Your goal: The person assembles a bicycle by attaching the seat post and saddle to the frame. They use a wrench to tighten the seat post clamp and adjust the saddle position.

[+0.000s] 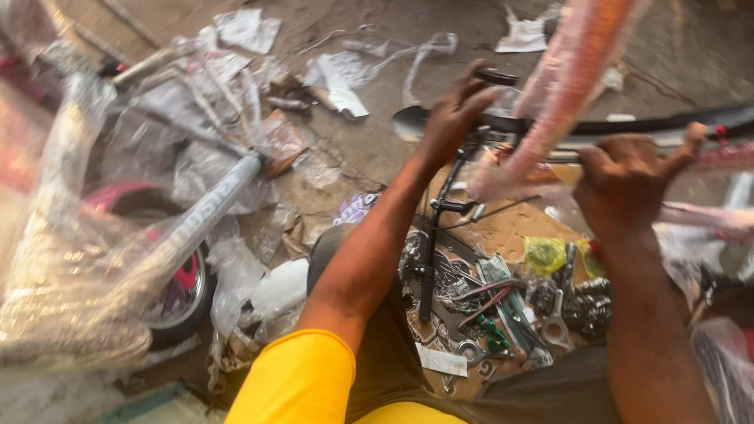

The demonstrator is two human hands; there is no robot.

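I am gripping a wrapped pink bicycle tube (565,86) with my right hand (628,184), fingers closed round its lower stretch just above the cardboard (510,228). My left hand (455,114) is closing on the top of a thin black stem (436,235) and the small black fitting at its head, though blur hides exactly how the fingers are sitting. To do this well, I judge that I should be keeping the right hand firm so the tube cannot swing, and letting the left make only small corrections at the stem's top. The plastic wrap looks slippery, so I am squeezing rather than pinching.

The tube's long axis is running diagonally, its upper end pointing up and away toward the top right, its lower end coming down to the left toward the stem. The stem is standing nearly vertical in the picture, over spanners (554,322) lying on the cardboard. A wrapped wheel (169,275) is lying well apart to my left.
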